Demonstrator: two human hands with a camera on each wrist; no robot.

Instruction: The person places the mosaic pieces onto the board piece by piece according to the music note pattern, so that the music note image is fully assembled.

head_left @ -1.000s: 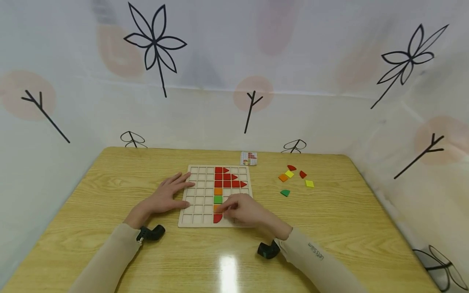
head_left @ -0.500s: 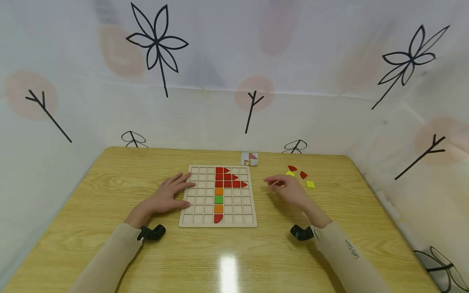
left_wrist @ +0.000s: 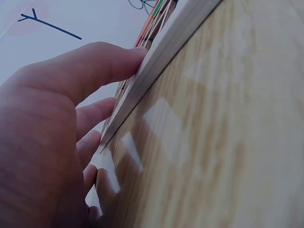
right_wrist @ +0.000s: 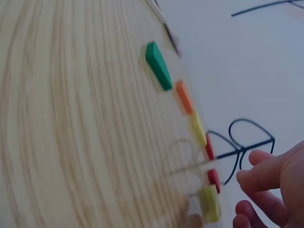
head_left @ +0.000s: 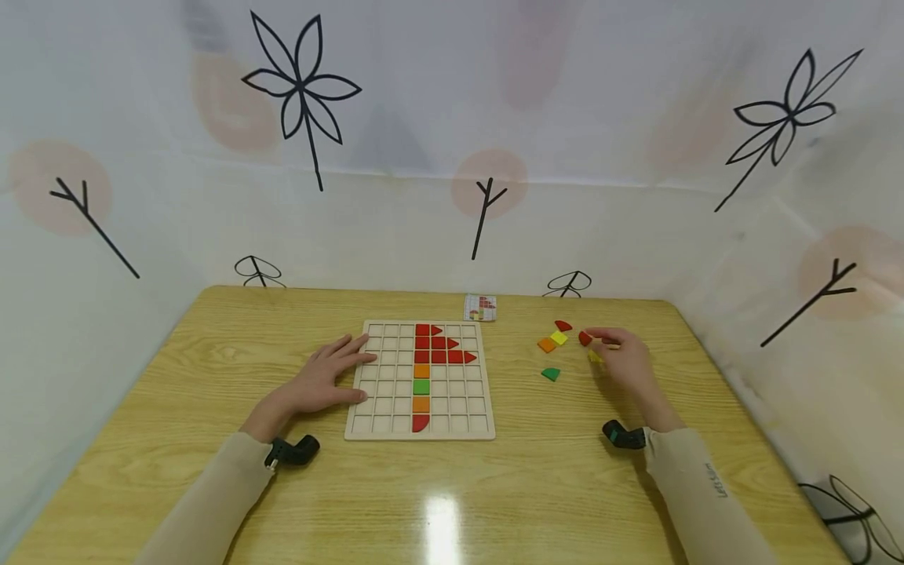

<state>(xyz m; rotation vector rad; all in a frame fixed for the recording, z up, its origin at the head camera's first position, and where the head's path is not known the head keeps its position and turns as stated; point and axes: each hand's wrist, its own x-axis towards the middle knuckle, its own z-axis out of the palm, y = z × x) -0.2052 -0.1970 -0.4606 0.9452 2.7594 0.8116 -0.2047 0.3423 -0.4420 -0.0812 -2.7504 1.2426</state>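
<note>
while left hand [head_left: 319,380] touches board [head_left: 384,378], right hand [head_left: 627,361] hovers near tiles [head_left: 585,338]

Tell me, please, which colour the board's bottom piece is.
The bottom piece is red; the head view shows it best.

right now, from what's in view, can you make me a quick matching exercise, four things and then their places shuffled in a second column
Things
1. grid board
2. picture card
3. loose green piece
4. right grip

Places
A. beside a loose red piece
B. just beyond the grid board's far edge
C. touched by the left grip
D. between the grid board and the right grip

Pairs: 1-C, 2-B, 3-D, 4-A
</note>
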